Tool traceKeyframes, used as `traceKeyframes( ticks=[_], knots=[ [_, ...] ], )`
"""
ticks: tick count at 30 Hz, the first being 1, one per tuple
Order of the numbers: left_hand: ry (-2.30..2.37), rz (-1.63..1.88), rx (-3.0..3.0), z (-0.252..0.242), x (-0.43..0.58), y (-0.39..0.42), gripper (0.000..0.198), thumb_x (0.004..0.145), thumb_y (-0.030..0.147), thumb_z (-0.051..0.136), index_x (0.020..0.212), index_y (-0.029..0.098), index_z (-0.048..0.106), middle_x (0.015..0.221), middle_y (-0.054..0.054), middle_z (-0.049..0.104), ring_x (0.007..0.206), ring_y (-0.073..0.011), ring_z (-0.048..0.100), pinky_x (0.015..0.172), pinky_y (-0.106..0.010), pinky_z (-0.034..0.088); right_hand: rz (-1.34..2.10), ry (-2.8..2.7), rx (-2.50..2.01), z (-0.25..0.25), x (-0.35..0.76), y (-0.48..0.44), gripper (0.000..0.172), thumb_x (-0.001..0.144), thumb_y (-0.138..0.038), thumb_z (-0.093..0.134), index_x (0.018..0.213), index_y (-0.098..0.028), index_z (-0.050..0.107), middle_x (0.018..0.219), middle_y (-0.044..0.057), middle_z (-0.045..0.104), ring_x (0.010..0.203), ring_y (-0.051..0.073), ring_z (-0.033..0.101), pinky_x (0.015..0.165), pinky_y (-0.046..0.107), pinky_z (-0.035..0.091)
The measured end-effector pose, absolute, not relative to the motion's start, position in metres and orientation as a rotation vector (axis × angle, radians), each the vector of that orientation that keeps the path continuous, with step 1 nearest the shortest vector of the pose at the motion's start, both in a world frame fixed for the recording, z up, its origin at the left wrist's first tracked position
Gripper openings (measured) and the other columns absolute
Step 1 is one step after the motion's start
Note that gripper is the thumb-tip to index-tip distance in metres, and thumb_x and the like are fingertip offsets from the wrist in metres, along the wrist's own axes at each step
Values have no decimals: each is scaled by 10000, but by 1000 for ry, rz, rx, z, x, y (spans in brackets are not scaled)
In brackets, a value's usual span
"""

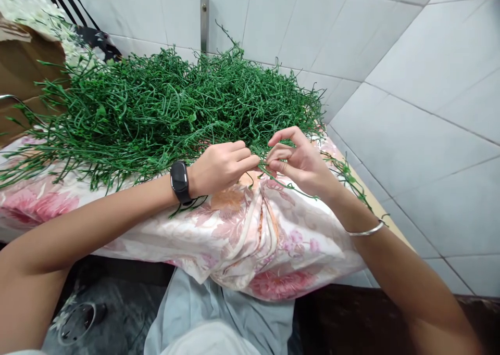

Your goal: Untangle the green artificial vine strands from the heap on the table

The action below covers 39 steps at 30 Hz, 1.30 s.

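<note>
Head view: two bare hands meet at a thin green plastic-looking stem [289,186] pinched in their fingers.
The left hand [219,167] is curled nearly closed, thumb and forefinger nipping the stem; close beside it, the right hand [302,162] narrows its fingers on the same piece, which trails out below them. Just beyond the fingers spreads a tangled heap of dark green stems [164,105]. Beneath them, a white cloth printed with pink flowers [219,235] covers the pale-edged bench [375,203]. Behind the right fingers sits a silver bangle [366,232].
</note>
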<state>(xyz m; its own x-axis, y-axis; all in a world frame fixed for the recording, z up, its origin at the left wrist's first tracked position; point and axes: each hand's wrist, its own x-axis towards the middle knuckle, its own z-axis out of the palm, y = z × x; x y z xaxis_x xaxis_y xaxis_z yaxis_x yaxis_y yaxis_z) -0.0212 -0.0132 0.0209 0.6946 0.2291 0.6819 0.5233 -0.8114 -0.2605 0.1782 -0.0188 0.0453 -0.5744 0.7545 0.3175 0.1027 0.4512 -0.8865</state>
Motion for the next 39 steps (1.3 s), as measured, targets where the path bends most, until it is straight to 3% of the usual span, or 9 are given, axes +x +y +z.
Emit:
traceKeyframes(
  ticks=[10, 18, 30, 39],
  knots=[
    [-427, -1285, -2645, 21, -22, -14, 238, 895, 236, 378, 738, 145, 531, 620, -27, 557, 592, -105, 481, 555, -210, 381, 1596, -1522, -604, 47, 172, -31, 331, 693, -95, 618, 810, -218, 335, 556, -74, 434, 482, 42, 384, 440, 170, 240],
    [-435, -1357, -2632, 12, -18, -12, 225, 887, 237, 398, 772, 124, 555, 632, -40, 575, 599, -111, 480, 553, -215, 386, 1593, -1171, -716, 47, 162, -40, 390, 511, 42, 515, 712, -211, 296, 548, -79, 303, 518, 46, 369, 455, 143, 282],
    [-478, -1318, -2555, 7, -11, -15, 252, 900, 249, 373, 751, 139, 544, 608, -24, 583, 577, -100, 488, 546, -205, 390, 1621, -1045, -751, 44, 164, -41, 382, 511, 61, 464, 701, -206, 268, 617, -59, 351, 539, 39, 396, 394, 121, 220],
    [-482, -1349, -2578, 1, -9, -14, 231, 888, 251, 406, 754, 128, 548, 604, -29, 579, 581, -109, 489, 542, -209, 390, 1589, -1084, -767, 45, 166, -42, 372, 535, 57, 474, 685, -203, 254, 602, -58, 344, 536, 48, 375, 435, 143, 271]
  ],
)
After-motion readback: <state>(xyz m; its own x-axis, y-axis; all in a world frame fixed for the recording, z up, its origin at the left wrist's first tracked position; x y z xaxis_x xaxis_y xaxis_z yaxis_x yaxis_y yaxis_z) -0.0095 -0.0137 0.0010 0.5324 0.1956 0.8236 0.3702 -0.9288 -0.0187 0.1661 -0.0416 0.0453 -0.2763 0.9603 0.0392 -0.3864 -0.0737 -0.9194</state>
